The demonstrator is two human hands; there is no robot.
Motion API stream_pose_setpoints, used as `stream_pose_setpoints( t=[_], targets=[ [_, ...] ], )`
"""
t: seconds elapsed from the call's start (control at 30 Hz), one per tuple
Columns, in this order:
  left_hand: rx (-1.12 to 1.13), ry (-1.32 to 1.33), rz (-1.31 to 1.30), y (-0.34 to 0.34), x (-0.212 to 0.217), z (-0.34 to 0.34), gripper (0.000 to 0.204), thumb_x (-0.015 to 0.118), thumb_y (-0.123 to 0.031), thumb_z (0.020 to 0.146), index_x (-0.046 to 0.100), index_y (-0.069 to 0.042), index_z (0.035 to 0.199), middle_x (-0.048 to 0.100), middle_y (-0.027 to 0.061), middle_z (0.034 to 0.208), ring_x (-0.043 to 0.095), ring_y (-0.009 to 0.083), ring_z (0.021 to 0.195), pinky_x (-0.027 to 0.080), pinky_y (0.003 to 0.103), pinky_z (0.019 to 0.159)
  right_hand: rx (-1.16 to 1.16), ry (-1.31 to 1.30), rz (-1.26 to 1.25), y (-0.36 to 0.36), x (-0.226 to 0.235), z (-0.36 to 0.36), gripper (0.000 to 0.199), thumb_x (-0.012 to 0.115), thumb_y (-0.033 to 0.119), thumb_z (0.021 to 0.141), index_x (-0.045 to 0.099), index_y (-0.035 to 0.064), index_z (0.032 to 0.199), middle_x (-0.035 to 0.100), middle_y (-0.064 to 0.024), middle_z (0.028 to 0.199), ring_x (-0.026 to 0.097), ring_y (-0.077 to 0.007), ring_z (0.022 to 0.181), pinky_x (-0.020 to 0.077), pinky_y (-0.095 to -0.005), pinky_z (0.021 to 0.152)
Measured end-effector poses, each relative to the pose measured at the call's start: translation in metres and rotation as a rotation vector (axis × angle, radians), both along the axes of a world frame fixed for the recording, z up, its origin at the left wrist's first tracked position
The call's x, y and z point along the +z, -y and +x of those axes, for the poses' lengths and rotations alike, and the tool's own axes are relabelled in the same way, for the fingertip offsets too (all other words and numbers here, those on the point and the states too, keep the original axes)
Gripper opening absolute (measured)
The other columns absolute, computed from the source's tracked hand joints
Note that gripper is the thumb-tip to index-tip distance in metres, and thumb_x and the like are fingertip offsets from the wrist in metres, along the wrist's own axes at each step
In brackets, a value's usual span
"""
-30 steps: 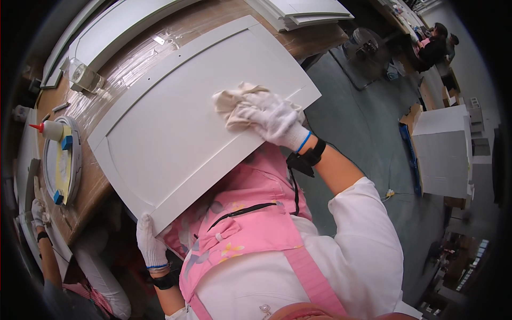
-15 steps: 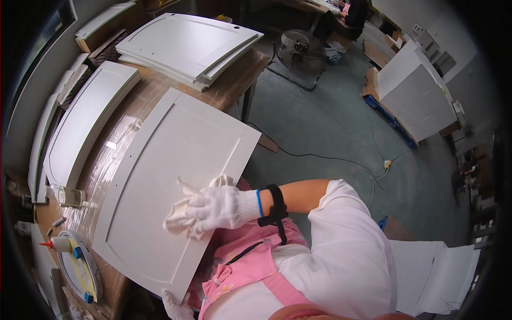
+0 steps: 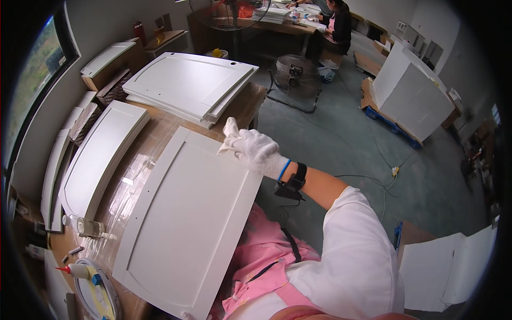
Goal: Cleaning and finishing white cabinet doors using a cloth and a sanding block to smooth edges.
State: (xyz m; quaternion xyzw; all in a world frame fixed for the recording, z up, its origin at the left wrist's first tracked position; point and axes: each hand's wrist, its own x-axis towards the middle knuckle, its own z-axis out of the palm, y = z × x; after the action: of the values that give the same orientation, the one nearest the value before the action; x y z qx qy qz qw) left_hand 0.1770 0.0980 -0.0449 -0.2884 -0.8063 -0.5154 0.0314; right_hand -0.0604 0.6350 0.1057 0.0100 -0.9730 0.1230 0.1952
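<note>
A white cabinet door panel lies flat on the plastic-covered workbench in front of me. My right hand, in a white glove, presses a white cloth against the panel's far right corner. A blue band and a black watch sit on that wrist. My left hand is out of sight, hidden under the panel's near edge.
A stack of white door panels lies at the bench's far end, more panels along the left. A small glass jar, a glue bottle and a round tray sit near left. A floor fan, white cabinets and a seated person are beyond.
My right hand has slid the cloth from the panel's middle up to its far right corner. My head has lifted, so more of the room shows. The left hand has dropped out of view.
</note>
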Motion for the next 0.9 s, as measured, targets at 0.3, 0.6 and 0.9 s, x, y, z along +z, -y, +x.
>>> stream_pose_setpoints(
  t=[0.3,0.6,0.9],
  targets=[
    [0.64,0.428,-0.744,-0.059,0.075,0.005,0.058,0.069,-0.013,0.093,0.042,0.006,0.14,0.059,0.0169,0.117,0.057,0.0299,0.107,0.05,0.035,0.095,1.053,0.207,0.025,0.19,-0.071,-0.039,0.041,0.064,0.034,0.087,0.062,0.028,0.128,0.043,-0.0123,0.15,0.033,-0.0376,0.143,0.0295,-0.0552,0.115],
    [0.753,0.676,-0.682,-0.109,0.142,-0.011,0.062,0.072,-0.011,0.09,0.041,0.005,0.142,0.057,0.0217,0.125,0.057,0.0312,0.109,0.05,0.035,0.096,0.259,0.302,-0.072,0.097,-0.036,-0.127,0.059,0.057,0.037,0.093,0.043,0.021,0.148,0.035,-0.0218,0.153,0.033,-0.0394,0.141,0.0283,-0.0445,0.117],
    [0.76,0.483,-0.439,-0.044,0.022,0.017,0.072,0.081,-0.023,0.083,0.045,0.008,0.136,0.058,0.0239,0.123,0.058,0.0341,0.11,0.051,0.036,0.092,0.311,0.405,0.066,0.039,-0.06,-0.039,0.053,0.059,0.038,0.093,0.05,0.0227,0.143,0.043,-0.0237,0.146,0.039,-0.0403,0.136,0.0324,-0.0423,0.114]
  ],
)
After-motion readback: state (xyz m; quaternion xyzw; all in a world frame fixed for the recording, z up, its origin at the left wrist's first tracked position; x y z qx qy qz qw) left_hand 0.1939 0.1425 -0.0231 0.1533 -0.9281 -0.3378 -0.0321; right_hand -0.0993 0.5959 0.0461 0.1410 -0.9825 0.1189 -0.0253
